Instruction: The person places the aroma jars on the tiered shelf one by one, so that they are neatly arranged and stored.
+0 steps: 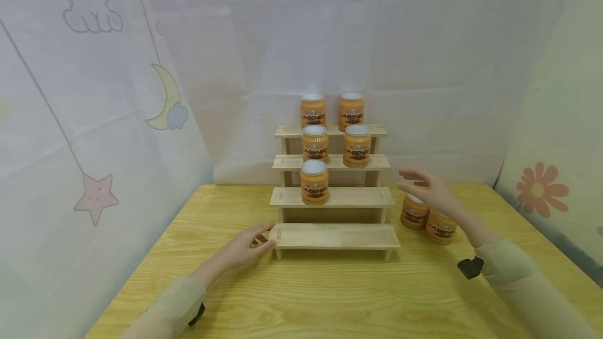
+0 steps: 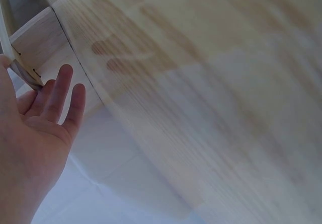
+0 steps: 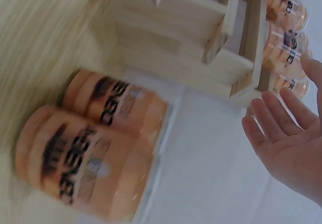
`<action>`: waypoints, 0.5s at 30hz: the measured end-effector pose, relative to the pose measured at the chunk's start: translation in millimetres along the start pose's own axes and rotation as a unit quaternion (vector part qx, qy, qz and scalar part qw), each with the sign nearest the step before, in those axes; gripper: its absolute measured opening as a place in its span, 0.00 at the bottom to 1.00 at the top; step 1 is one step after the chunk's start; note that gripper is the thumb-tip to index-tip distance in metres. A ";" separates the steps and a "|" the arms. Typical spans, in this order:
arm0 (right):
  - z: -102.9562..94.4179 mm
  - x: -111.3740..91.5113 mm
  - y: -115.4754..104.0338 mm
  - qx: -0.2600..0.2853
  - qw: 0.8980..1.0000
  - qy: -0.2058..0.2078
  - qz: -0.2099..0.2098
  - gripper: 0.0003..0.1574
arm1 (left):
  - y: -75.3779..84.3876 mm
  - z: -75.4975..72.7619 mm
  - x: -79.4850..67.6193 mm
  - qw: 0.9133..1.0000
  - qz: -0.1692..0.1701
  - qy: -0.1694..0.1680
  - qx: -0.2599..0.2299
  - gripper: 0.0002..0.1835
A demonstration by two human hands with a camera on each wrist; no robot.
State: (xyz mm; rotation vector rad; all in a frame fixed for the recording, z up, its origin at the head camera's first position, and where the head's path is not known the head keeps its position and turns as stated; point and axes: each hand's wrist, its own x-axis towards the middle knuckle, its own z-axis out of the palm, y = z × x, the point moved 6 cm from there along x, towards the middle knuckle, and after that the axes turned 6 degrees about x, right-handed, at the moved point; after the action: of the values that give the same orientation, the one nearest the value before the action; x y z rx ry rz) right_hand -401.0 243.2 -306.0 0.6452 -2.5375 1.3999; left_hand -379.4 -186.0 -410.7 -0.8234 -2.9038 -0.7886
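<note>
A stepped wooden display rack (image 1: 325, 235) stands on the table. My left hand (image 1: 248, 245) holds the left end of its lowest board, thumb at the front edge and a finger at the rear edge; the other fingers (image 2: 75, 105) are loosely bent. Two orange jars with silvery lids stand on the top step, two on the second, and one jar (image 1: 314, 183) at the left of the third. My right hand (image 1: 431, 192) is empty, fingers relaxed, right of the rack. Below it, two more jars (image 1: 414, 214) (image 3: 85, 163) stand side by side on the table, partly hidden in the head view.
The wooden table (image 1: 301, 297) extends in front of the rack and to both sides. A pale cloth backdrop (image 1: 292, 41) hangs behind it, with printed cloth walls (image 1: 94, 119) at left and right.
</note>
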 end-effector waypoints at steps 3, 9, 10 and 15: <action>-10.0 -8.8 8.7 -0.016 1.000 0.009 -0.019 0.30 | 0.3 -0.3 -0.6 1.000 -0.001 0.000 0.001 0.36; -28.6 -28.1 28.0 -0.046 0.999 0.009 0.015 0.34 | 0.9 -0.3 -1.6 1.000 -0.003 -0.001 0.002 0.36; -31.2 -31.4 31.7 -0.047 0.999 0.006 0.025 0.35 | 0.9 -0.2 -1.8 1.000 -0.003 -0.001 0.002 0.35; -42.3 -43.6 50.1 -0.053 0.998 0.000 0.042 0.36 | 0.9 -0.3 -2.1 1.000 -0.004 -0.001 0.004 0.35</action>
State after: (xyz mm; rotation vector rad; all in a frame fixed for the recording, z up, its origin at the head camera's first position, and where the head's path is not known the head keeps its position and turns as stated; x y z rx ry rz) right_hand -387.0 314.5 -336.4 0.5264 -2.6469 1.2783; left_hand -377.2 -186.5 -410.4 -0.8131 -2.9112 -0.7762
